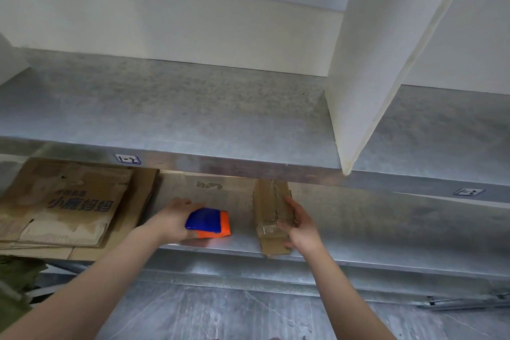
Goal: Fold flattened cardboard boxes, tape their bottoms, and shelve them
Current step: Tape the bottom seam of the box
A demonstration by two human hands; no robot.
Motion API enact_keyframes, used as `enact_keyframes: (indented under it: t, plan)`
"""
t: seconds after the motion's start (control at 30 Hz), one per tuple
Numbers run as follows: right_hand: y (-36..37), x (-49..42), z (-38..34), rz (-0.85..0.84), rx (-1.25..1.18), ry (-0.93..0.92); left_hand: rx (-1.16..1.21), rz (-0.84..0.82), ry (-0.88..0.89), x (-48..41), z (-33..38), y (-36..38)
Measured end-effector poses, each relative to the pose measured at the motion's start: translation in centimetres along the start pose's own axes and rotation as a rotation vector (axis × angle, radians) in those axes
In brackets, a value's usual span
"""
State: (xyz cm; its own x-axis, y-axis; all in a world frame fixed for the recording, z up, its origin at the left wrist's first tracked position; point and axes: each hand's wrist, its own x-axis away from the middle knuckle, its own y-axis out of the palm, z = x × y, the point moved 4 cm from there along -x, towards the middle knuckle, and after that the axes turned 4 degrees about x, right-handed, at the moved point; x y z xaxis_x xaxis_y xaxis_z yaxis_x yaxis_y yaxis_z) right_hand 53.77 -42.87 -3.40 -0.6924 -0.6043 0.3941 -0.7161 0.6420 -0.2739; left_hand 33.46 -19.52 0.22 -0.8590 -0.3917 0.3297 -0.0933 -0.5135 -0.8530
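My left hand (174, 219) grips a blue and orange tape dispenser (209, 223) on the lower metal shelf (386, 229). To the right, a narrow brown cardboard box (269, 212) stands on that shelf, with clear tape across its near end and a flap hanging over the shelf's front edge. My right hand (299, 225) holds the box's right side, fingers curled around it. A stack of flattened cardboard boxes (69, 207) with dark printed characters lies at the left of the same shelf.
The upper metal shelf (179, 119) overhangs the lower one, bearing a tall white panel (372, 63) at the right. A white wall is behind. Grey marbled floor (248, 317) lies below, with green fabric (16, 279) at the lower left.
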Motion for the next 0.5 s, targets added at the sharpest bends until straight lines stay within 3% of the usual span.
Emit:
enact_keyframes:
  t: [0.23, 0.37, 0.5]
  plan:
    - [0.2, -0.1, 0.1, 0.010, 0.056, -0.071, -0.054, -0.064, -0.001, -0.9, -0.8, 0.7]
    - [0.1, 0.1, -0.5, 0.021, 0.239, -0.138, -0.243, -0.011, 0.042, -0.5, 0.1, 1.4]
    - [-0.1, 0.7, -1.0, 0.027, 0.381, -0.236, -0.061, 0.138, 0.211, 0.5, 5.0, 2.1]
